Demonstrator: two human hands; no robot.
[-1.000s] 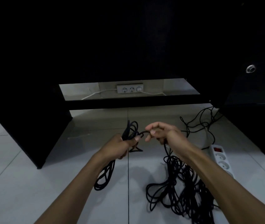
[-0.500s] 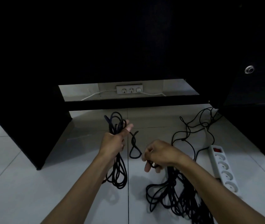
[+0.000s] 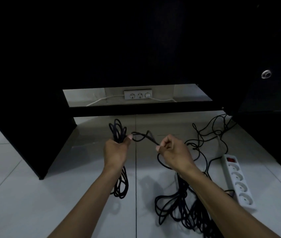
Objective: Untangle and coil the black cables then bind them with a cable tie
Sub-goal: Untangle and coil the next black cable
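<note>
My left hand (image 3: 116, 151) grips a coil of black cable (image 3: 121, 183); its loops stick up above my fist and hang down below my wrist. A twisted length of the same cable (image 3: 144, 135) runs from my left thumb across to my right hand (image 3: 174, 154), which pinches it between thumb and fingers. Below my right hand the cable drops into a loose tangled heap of black cable (image 3: 179, 212) on the white floor tiles. No cable tie is visible.
A white power strip (image 3: 237, 179) with a red switch lies on the floor at the right, with thin black wires (image 3: 210, 133) behind it. A black desk (image 3: 33, 117) stands ahead. A wall socket strip (image 3: 138, 95) shows through its gap.
My right hand has risen from the heap and moved right, drawing a twisted length of cable taut from the coil. My left hand has held the coil nearly still.
</note>
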